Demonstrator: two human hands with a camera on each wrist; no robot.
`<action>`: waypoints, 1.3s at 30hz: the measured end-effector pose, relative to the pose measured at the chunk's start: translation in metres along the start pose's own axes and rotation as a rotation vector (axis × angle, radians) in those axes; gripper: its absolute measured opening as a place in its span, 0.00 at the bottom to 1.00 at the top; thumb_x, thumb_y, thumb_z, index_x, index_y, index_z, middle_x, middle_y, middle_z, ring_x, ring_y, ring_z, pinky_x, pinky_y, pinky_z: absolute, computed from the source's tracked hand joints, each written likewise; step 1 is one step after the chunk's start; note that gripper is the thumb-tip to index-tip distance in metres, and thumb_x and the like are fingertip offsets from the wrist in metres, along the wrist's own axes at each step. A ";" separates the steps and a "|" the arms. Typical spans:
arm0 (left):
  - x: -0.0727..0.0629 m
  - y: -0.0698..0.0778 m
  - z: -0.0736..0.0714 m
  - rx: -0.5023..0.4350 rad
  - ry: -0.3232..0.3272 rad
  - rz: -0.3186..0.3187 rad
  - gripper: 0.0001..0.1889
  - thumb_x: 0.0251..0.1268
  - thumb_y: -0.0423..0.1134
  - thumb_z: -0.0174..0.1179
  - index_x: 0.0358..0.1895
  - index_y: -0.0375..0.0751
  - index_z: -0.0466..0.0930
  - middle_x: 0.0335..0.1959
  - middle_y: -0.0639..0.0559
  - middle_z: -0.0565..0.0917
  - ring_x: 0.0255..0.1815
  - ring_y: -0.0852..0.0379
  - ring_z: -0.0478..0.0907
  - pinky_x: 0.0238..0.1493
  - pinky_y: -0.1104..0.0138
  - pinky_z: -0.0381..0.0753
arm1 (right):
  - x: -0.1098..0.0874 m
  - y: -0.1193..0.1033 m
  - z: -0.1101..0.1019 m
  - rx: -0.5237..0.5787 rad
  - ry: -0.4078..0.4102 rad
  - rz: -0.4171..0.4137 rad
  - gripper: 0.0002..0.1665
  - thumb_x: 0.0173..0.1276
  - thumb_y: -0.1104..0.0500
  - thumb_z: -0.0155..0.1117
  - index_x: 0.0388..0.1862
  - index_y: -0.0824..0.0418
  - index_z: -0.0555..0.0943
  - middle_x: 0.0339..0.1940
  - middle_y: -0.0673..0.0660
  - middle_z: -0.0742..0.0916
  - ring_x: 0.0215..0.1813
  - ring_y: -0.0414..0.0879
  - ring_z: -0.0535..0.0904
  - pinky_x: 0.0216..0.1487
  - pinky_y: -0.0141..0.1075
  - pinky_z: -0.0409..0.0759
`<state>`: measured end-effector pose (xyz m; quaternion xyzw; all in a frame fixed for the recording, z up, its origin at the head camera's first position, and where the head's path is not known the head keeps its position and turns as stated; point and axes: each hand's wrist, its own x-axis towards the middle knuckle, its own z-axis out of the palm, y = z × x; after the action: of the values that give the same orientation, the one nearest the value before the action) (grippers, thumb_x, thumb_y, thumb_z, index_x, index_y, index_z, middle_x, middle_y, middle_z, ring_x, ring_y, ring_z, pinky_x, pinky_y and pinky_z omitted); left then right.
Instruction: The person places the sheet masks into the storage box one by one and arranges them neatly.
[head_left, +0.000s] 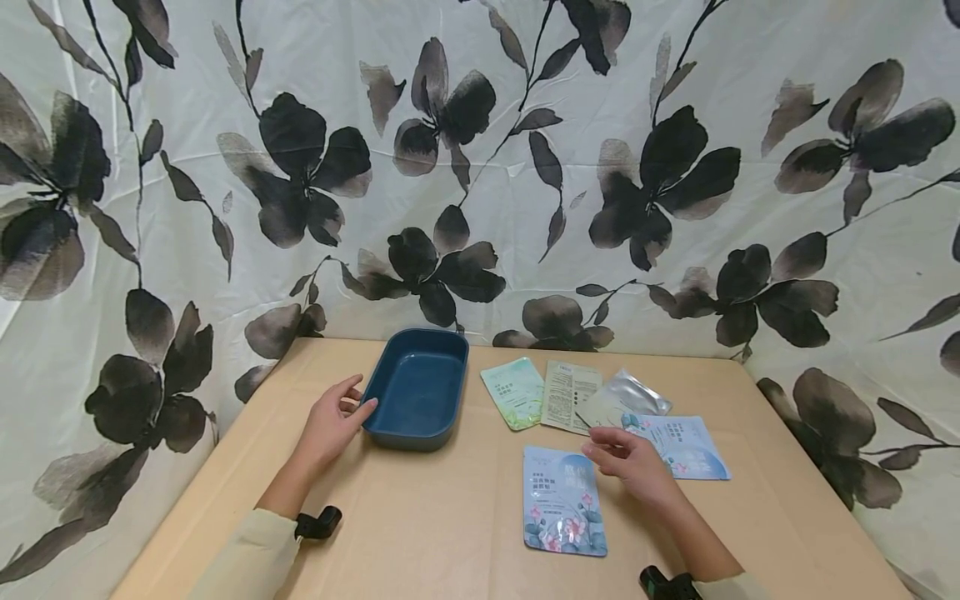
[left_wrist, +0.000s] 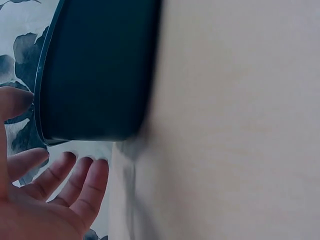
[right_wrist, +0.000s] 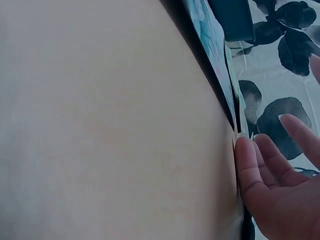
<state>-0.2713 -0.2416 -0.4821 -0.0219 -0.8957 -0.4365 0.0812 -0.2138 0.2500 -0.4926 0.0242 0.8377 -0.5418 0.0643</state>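
Observation:
A dark blue rectangular tray [head_left: 417, 436] stands toward the back of the table. My left hand [head_left: 334, 421] is at its left side, the thumb at the tray's rim and the other fingers loosely bent beside it. In the left wrist view those fingers [left_wrist: 92, 192] lie apart from the tray wall. My right hand [head_left: 633, 467] is over the flat packets, fingers loosely bent; whether the fingertips touch one I cannot tell. Nearest it are a blue floral packet [head_left: 562, 500], a second blue packet [head_left: 686, 446] and a pale packet with a silver part [head_left: 633, 392].
A mint green packet [head_left: 513, 392] and a cream packet printed with text [head_left: 566, 393] lie right of the tray, near the back edge. The light wooden table [head_left: 420, 525] meets a flower-patterned cloth [head_left: 525, 250] behind it.

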 end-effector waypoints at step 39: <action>0.004 -0.010 -0.010 -0.565 -0.163 -0.206 0.33 0.71 0.30 0.62 0.76 0.33 0.63 0.42 0.53 0.73 0.31 0.65 0.80 0.39 0.68 0.88 | 0.010 -0.008 0.010 -0.391 -0.068 -0.131 0.24 0.55 0.57 0.82 0.51 0.58 0.87 0.48 0.52 0.87 0.46 0.46 0.76 0.51 0.39 0.76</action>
<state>-0.2747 -0.2559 -0.4830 0.0125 -0.7400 -0.6710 -0.0450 -0.2242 0.2374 -0.4912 -0.0613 0.9241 -0.3723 0.0606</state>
